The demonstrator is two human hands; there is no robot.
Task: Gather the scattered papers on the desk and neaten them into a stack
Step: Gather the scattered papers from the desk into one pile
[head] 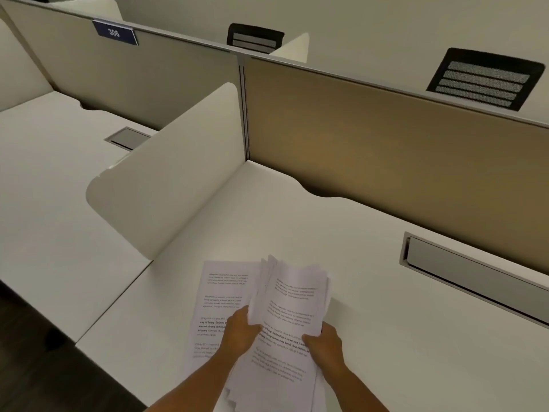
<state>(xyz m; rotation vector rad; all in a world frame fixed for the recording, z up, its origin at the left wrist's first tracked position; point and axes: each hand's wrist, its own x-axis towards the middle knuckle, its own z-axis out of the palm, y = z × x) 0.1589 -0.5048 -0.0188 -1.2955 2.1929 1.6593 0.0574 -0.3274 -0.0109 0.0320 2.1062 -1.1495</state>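
White rounded side divider panel (166,173) stands up-left of both grips; grey recessed cable tray (475,275) lies up-right. Left hand (240,333) and right hand (325,341) each clasp an edge of the bundle of white printed paper sheets (292,295), long axis running away from the person, above a loose printed sheet (221,289) flat on the white desk (386,337).

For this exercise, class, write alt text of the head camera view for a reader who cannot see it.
Two hands, left hand and right hand, grip a loose bundle of printed papers over a white desk. One printed sheet lies flat beneath on the left; a tan partition stands behind.
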